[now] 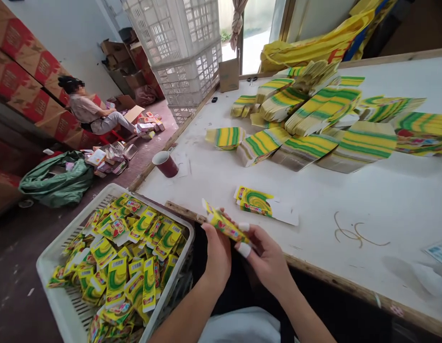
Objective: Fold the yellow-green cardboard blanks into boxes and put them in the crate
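Both my hands hold one small yellow-and-green printed carton (224, 224) just in front of the white table's near edge (335, 281). My left hand (216, 255) grips it from below and my right hand (265, 255), with white tape on a fingertip, pinches its right end. A flat, unfolded carton blank (258, 202) lies on the table just beyond my hands. To my left stands a white plastic crate (63, 305) filled with several folded cartons of the same print (128, 257).
Stacks of flat yellow-green blanks (313, 124) cover the far half of the table. A dark red cup (166, 164) stands near the table's left edge. White crates (185, 52) are stacked beyond. A person (92, 114) sits on the floor at left among boxes and a green bag (56, 178).
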The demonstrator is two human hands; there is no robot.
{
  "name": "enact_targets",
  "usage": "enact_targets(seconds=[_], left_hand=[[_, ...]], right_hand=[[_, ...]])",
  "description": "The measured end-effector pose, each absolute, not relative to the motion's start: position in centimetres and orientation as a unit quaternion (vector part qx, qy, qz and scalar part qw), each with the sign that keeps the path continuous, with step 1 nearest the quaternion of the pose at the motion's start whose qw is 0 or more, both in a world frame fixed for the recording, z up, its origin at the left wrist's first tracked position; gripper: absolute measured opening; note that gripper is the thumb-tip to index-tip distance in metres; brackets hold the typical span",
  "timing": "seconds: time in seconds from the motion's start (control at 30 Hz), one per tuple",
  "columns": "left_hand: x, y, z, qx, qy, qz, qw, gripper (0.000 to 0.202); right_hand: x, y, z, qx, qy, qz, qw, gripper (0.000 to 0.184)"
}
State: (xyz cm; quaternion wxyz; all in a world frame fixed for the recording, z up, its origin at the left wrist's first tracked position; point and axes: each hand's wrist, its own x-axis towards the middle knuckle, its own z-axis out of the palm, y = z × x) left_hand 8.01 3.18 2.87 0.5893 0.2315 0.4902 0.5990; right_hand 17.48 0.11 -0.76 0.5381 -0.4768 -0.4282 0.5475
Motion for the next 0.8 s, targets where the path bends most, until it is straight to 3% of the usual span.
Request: enact_targets(seconds=[0.17,0.23,0.3,0.4,0.47,0.53,0.6,0.67,0.73,0.8], left_hand=[[6.1,2.0,1.2,0.367,0.529,0.524,0.558,0.033],[4.6,2.6,1.6,0.399,0.546,0.490,0.551,0.032],[2.9,3.6,2.9,0.431,0.536,0.466,0.556,0.043],[0.9,4.8,5.8,0.504,0.515,0.433,0.542,0.080],[0.7,4.9,7.2,0.593,0.511,0.343,0.520,0.097],[1.3,4.4,7.5,0.672,0.505,0.207,0.500,0.103],[2.2,3.8,7.0,0.714,0.510,0.106,0.467,0.091],[2.8,3.3,6.3,0.726,0.541,0.078,0.416,0.073],[2.8,2.9,5.9,0.717,0.574,0.092,0.384,0.067],[2.6,2.7,6.0,0.701,0.590,0.107,0.386,0.069]], right_hand=[[19.6,0.8,-1.3,-0.487,-0.452,0.491,0.564,0.008],[20.5,0.9,-1.0,-0.478,-0.493,0.450,0.571,0.009],[21.4,0.8,-0.8,-0.489,-0.543,0.370,0.574,0.014],[22.4,0.6,-0.6,-0.501,-0.646,0.199,0.540,0.028],[22.4,0.3,-0.4,-0.480,-0.709,0.128,0.502,0.030],[22.1,0.0,0.2,-0.445,-0.757,0.126,0.462,0.027],[21.9,-0.3,1.5,-0.426,-0.786,0.150,0.423,0.031],[22.2,-0.5,3.8,-0.441,-0.792,0.182,0.382,0.045],[23.0,-0.7,6.8,-0.468,-0.787,0.228,0.331,0.058],[23.9,-0.9,9.7,-0.431,-0.809,0.242,0.317,0.054]])
